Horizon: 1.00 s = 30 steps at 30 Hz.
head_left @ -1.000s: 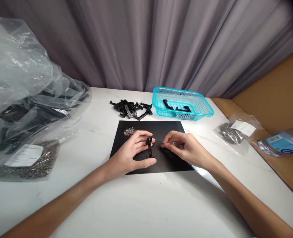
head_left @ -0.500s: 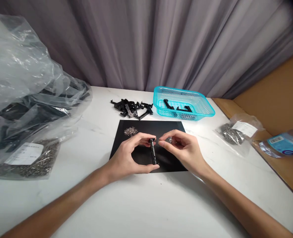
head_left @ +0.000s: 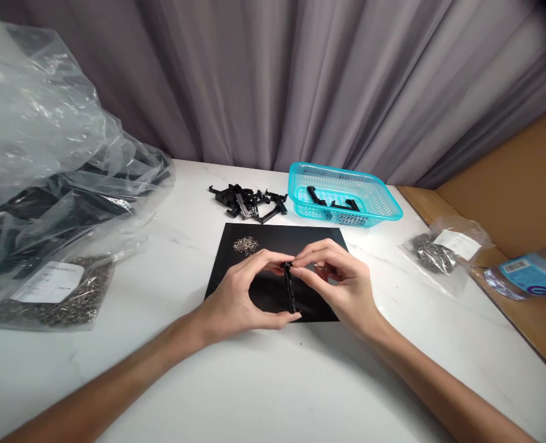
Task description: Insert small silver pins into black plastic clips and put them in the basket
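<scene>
Pinching, left hand [head_left: 236, 295]: grasping a slim black plastic bracket [head_left: 290, 289] end to end, with the thumb at the near end and the forefinger at the far end.
Bracket spot: between both hands, slightly tilted, seen against the black mat [head_left: 282, 236]; cannot tell whether raised off it or resting on it.
Right hand [head_left: 344, 277]: reaching to the bracket's far end, with thumb and forefinger drawn close together there; cannot tell whether clasping that end, a tiny part, or nothing.
Mat: lying flat on a white marbled table [head_left: 208, 394], partly covered by both hands.
Loose metal pieces [head_left: 245, 245]: heaped near the mat's far left corner, small and shiny.
Bracket pile [head_left: 247, 203]: tangled on the table just beyond the mat, all black.
Turquoise basket [head_left: 383, 219]: set just right of the pile, perforated, holding more black plastic parts [head_left: 316, 195].
Left side: large clear plastic bag [head_left: 46, 135], slumped over dark contents; nearer, a flat clear bag [head_left: 79, 304] of small metal pieces under a white label [head_left: 51, 282].
Right side: crumpled clear bag [head_left: 432, 253] of metal pieces, also white-labelled, near a blue-labelled plastic pouch [head_left: 526, 274].
Backdrop: grey curtain [head_left: 245, 80], hanging in folds behind the table.
</scene>
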Motion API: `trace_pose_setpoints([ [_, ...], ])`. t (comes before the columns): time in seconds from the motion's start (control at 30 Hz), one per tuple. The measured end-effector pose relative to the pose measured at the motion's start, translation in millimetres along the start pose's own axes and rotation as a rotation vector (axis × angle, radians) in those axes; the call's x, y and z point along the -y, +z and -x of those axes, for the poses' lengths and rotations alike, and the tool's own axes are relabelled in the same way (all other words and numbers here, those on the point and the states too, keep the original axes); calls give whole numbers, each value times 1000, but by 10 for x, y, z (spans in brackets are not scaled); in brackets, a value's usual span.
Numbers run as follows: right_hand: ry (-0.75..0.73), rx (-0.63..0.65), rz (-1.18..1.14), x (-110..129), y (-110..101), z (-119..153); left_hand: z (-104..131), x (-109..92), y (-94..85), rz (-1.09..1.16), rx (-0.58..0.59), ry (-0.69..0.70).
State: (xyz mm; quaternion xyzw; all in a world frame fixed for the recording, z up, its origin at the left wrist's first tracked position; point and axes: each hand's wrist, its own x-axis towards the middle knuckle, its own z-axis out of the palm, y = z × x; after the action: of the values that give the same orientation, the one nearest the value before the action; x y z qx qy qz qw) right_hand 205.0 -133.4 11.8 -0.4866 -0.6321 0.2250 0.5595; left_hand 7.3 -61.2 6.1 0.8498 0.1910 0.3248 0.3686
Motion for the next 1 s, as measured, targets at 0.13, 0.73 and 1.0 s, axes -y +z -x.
trace_pose_setpoints([
  [0.13, 16, -6, 19, -8, 19, 19, 10, -9, 7, -14, -6, 7],
  [0.73, -56, -51, 30, -24, 65, 72, 14, -68, 2, -47, -22, 62],
  [1.0, -113, -86, 65, -27, 108, 100, 27, -16, 22, -28, -15, 59],
])
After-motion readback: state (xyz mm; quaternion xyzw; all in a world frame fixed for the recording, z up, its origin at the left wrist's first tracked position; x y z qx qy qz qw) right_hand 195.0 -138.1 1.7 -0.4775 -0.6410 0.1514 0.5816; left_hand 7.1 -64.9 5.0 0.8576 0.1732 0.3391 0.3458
